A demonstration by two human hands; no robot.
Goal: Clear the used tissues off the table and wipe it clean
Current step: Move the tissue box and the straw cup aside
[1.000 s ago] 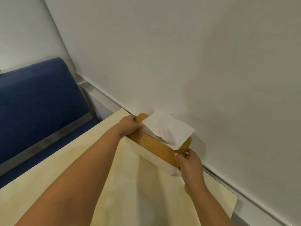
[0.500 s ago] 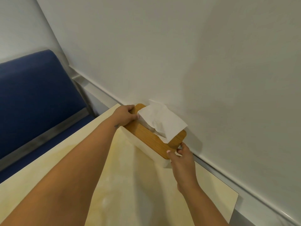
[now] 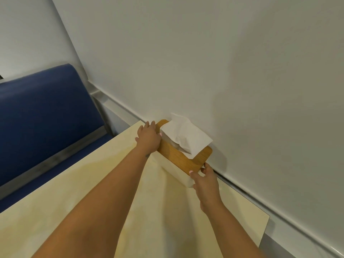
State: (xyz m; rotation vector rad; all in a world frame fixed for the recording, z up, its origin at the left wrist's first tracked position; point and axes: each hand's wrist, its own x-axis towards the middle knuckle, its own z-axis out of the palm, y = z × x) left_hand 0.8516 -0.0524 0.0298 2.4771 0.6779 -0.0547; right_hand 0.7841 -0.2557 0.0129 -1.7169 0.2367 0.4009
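A tissue box with a white body and a wooden lid stands on the cream table, against the wall at the far edge. A white tissue sticks up out of the lid's slot. My left hand lies on the box's left end with its fingers stretched out and spread. My right hand holds the box's right end, thumb on the lid's near corner and fingers round the far side. No loose used tissues are in view.
A white wall rises right behind the box, with a pale rail running along the table's far edge. A blue padded bench stands to the left of the table. The table's right corner lies near my right forearm.
The box has slid back against the wall. My left hand's fingers have straightened from a grip on the left end. My right hand stays on the right end.
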